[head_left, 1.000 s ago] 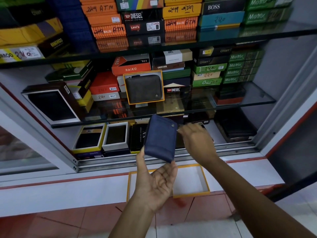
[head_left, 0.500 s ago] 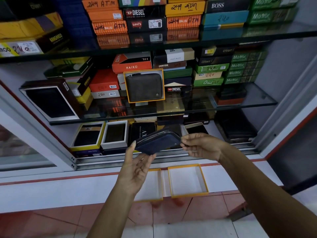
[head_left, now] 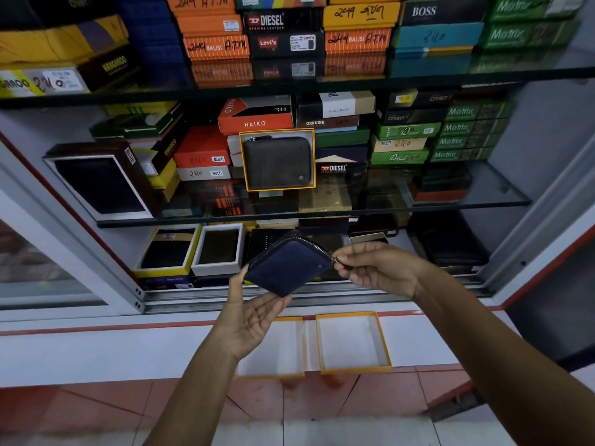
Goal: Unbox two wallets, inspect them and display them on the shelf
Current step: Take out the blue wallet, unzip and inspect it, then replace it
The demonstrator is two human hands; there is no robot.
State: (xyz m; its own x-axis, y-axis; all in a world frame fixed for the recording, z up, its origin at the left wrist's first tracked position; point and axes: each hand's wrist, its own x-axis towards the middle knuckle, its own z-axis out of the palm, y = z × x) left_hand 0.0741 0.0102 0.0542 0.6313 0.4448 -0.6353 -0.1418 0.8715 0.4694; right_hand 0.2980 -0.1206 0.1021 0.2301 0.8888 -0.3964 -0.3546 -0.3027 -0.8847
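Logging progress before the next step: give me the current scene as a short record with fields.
left hand: supports blue wallet from below
right hand: pinches the zipper pull at the wallet's corner
blue wallet: zip looks closed, held in front of the lowest shelf
brown wallet: standing in an orange-edged box on the middle shelf
empty box halves: two, side by side on the white ledge

Dim, soft lighting; reflections on the glass shelf (head_left: 322,82); wide-angle bending and blur at edges.
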